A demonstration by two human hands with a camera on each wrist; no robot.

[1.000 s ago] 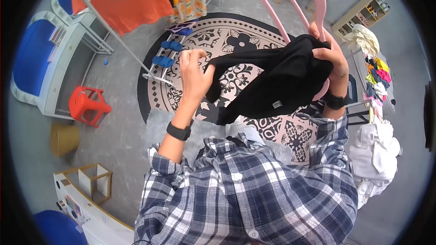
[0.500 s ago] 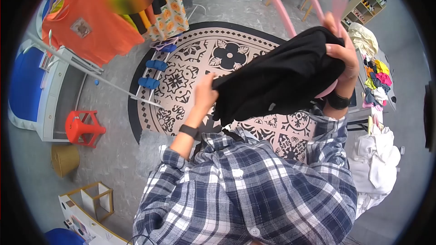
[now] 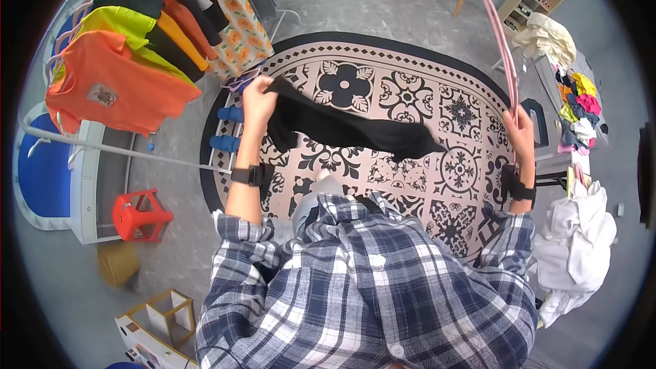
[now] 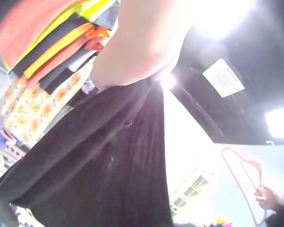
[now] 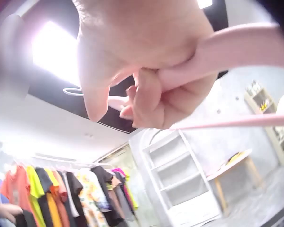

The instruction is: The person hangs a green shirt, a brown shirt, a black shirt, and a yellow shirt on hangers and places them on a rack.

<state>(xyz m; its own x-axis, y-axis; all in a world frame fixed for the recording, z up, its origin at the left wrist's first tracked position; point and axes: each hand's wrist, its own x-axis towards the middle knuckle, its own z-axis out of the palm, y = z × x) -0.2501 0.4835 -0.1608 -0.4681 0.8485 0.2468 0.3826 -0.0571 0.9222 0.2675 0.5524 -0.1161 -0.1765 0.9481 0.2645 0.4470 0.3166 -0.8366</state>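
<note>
A black garment (image 3: 348,128) stretches from the left hand (image 3: 260,106) toward the middle of the head view, its far end loose. The left hand pinches its upper corner; in the left wrist view the dark cloth (image 4: 99,161) hangs below that hand (image 4: 137,47). On the right, the right hand (image 3: 521,138) grips a pink hanger (image 3: 504,48), seen edge-on and apart from the cloth. Curled fingers hold the pink hanger (image 5: 236,49) in the right wrist view, where the right hand (image 5: 146,61) fills the top.
Colourful clothes (image 3: 137,55) hang on a rack (image 3: 123,150) at left. A red stool (image 3: 141,215) and a basket (image 3: 117,264) stand below. Patterned rug (image 3: 403,96) covers the floor. White clothes (image 3: 574,239) and a coloured pile (image 3: 579,106) lie at right.
The black garment has come away from the pink hanger and the right hand, and swings out from the left hand. The hands have moved apart; the head view has shifted, showing more of the rack.
</note>
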